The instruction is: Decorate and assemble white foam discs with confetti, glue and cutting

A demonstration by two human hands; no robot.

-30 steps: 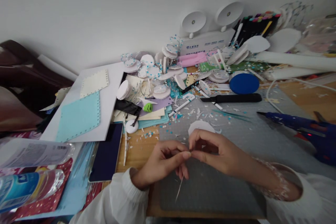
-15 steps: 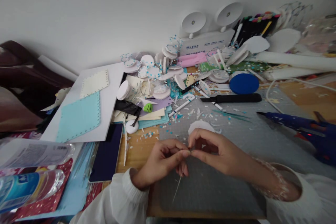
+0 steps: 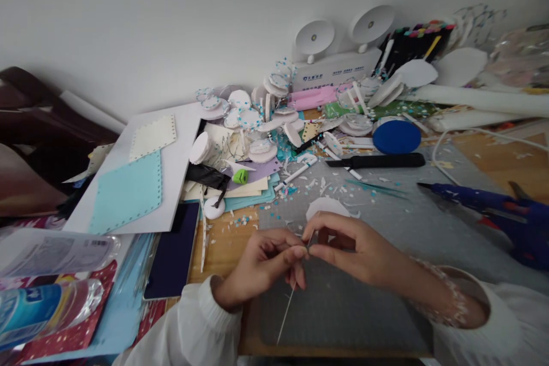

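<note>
Over the grey cutting mat (image 3: 343,309), my left hand (image 3: 270,260) and my right hand (image 3: 358,243) meet fingertip to fingertip. Both are closed in a pinch on a thin pale wire-like strand (image 3: 285,314). One end of it hangs below my left hand toward the mat's front edge, and a short piece shows by my right fingers. The exact grip point is mostly hidden by the fingertips. Just behind my right hand lies a white round disc (image 3: 328,206), partly covered by that hand.
A blue glue gun (image 3: 476,197) lies at right with its nozzle toward the mat. A black-handled cutter (image 3: 381,160) and a blue round lid (image 3: 397,136) are behind. White discs with beaded wire (image 3: 251,117) pile up at the back. A dark phone-like slab (image 3: 174,257) lies left.
The hanging end of the strand reaches slightly lower, and a bit more shows between my right fingers. Both hands stay pinched together at nearly the same place.
</note>
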